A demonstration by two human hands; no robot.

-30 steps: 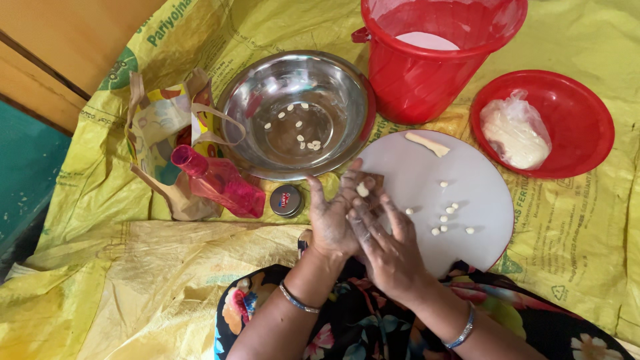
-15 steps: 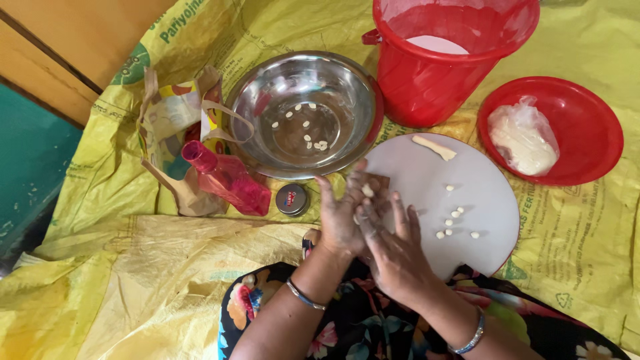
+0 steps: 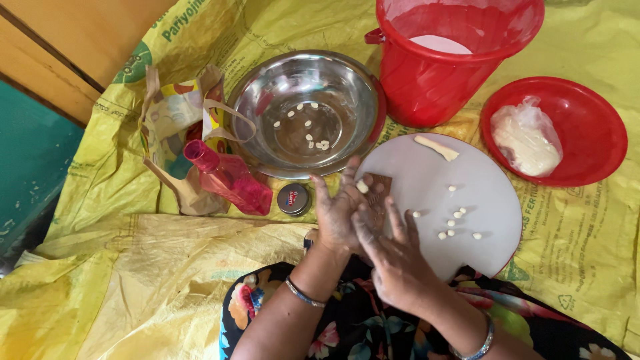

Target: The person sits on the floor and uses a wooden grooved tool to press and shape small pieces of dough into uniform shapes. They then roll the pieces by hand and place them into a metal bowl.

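I see the left hand (image 3: 337,210) and right hand (image 3: 393,257) pressed around 1 dough bit (image 3: 362,187), perhaps on a small board; about 9 pieces lie in the steel bowl (image 3: 267,127), 7 wait on the white plate (image 3: 490,200).

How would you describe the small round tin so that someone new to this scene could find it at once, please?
Start at the big steel bowl in the middle of the yellow sheet. Just below its near rim, between the pink bottle and the left hand, lies the small round tin. It alone is flat, dark-lidded and coin-shaped.
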